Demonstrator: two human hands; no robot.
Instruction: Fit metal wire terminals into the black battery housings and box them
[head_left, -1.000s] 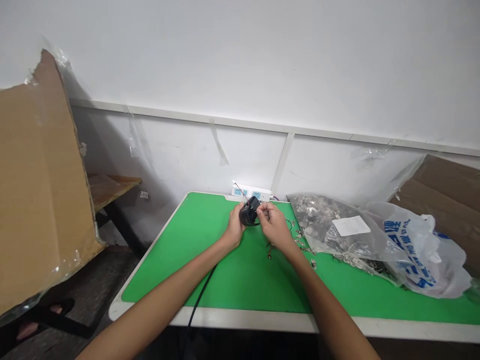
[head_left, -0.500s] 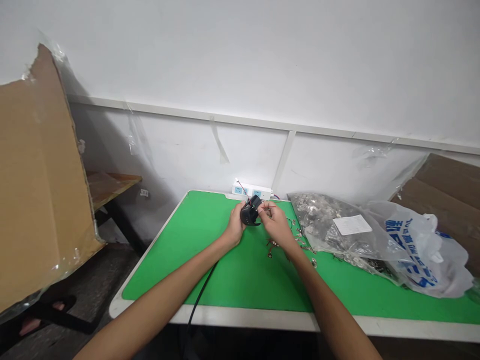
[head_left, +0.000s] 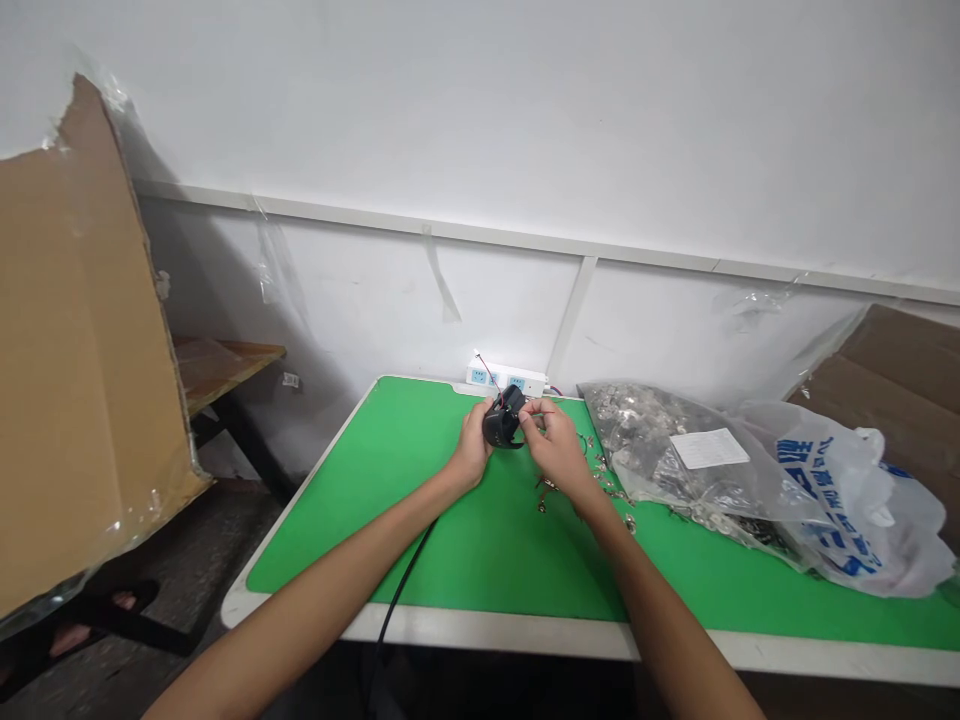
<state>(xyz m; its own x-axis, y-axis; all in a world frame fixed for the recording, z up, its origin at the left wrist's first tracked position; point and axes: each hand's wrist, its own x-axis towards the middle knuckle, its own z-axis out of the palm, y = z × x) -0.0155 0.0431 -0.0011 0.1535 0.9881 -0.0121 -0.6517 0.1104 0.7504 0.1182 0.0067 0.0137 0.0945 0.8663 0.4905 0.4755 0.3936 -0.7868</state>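
Note:
A black plastic housing (head_left: 501,425) with a curved lower edge is held above the green mat. My left hand (head_left: 472,446) is closed around its left side. Out of its top runs a thin red and dark wire (head_left: 488,370) with a small light connector at the end. The fingertips of my right hand (head_left: 551,438) are pinched together at the housing's right side; what they hold is too small to make out. Beside and behind the right hand, small shiny metal pieces with thin wires (head_left: 547,486) lie scattered.
A white power strip (head_left: 506,378) stands against the wall at the mat's (head_left: 360,480) back edge. Clear bags of metal parts (head_left: 645,430) and a white bag with blue print (head_left: 847,500) lie at right. A black cable (head_left: 405,577) crosses the front edge. Cardboard (head_left: 75,350) rises at left.
The view has shifted slightly. Both hands stay at the black housing, with the right fingertips still pinched beside it; little else differs.

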